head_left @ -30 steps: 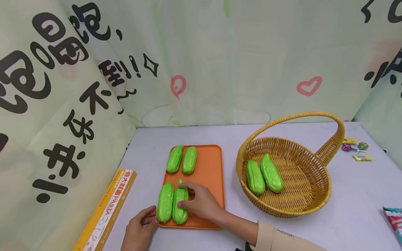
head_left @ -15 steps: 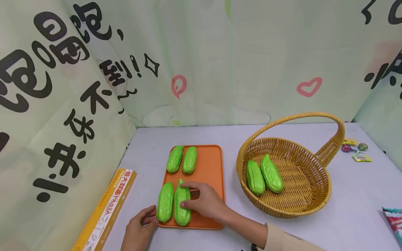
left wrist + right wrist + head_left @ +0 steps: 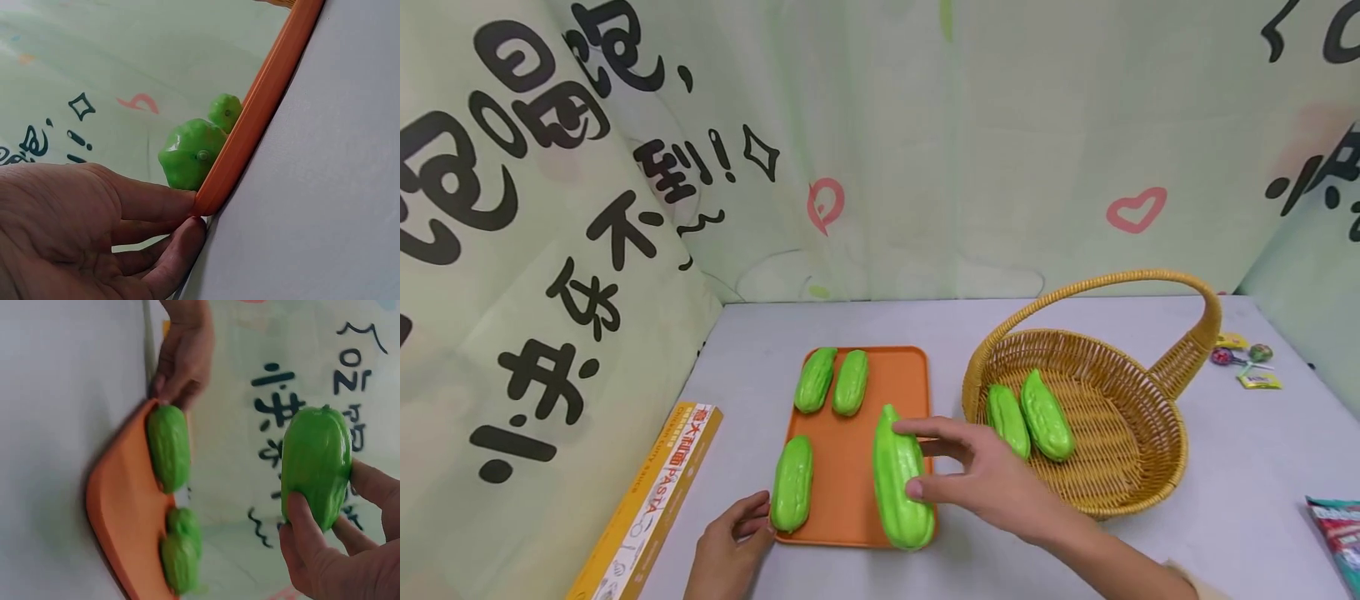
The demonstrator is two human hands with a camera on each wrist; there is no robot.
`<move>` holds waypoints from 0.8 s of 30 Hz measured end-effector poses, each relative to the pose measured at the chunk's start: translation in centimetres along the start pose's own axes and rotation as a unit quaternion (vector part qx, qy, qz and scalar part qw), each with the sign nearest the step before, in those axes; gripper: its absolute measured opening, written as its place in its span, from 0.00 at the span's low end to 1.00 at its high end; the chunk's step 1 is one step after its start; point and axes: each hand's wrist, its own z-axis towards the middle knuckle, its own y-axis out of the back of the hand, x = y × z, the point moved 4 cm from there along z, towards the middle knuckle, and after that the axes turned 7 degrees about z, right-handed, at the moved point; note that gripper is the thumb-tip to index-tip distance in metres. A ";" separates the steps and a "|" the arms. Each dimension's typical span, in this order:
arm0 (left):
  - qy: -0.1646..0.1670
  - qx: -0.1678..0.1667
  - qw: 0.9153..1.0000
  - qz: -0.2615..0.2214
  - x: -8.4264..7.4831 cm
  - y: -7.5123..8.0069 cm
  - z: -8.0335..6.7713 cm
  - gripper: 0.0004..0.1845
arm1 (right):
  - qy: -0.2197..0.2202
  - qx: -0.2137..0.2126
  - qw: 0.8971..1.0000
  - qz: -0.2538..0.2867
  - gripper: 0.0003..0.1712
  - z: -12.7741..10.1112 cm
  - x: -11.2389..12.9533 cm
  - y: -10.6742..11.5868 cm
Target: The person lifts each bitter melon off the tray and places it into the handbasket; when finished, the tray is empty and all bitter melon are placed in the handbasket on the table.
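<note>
right hand: my right hand (image 3: 992, 483) has thumb and fingers wrapped around one green gourd (image 3: 901, 479), lifted clear of the orange tray (image 3: 850, 467) over its right edge. The right wrist view shows the gourd (image 3: 315, 465) in the air with the thumb across its front.

left hand: my left hand (image 3: 730, 546) sits at the tray's near left corner, fingertips pinching the rim. The left wrist view shows the fingers (image 3: 156, 203) right on the orange edge (image 3: 262, 106).

what's on the tray: one gourd (image 3: 793, 483) near the left hand, two more side by side at the far end (image 3: 832, 381).

basket: the wicker basket (image 3: 1150, 467) sits just right of the tray, with two gourds (image 3: 1028, 417) inside and a tall handle (image 3: 1120, 283) arching over.

other stuff: a yellow pasta box (image 3: 647, 508) left of the tray, candy wrappers (image 3: 1243, 362) far right, a snack bag (image 3: 1337, 525) at the right edge.

risk 1: the gourd looks glossy and I'm only gripping its side, so I reckon it could slip and roll off the table.

risk 2: the basket rim and handle are close, so a low carry might clip them and knock the basket.

risk 3: if the left hand lets go, I'd guess the tray could skid.
</note>
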 end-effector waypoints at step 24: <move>-0.003 0.008 1.000 -0.008 0.1 0.0 0.0 0.25 | -0.097 -0.081 0.968 -0.219 0.32 -6.5 0.8 18.8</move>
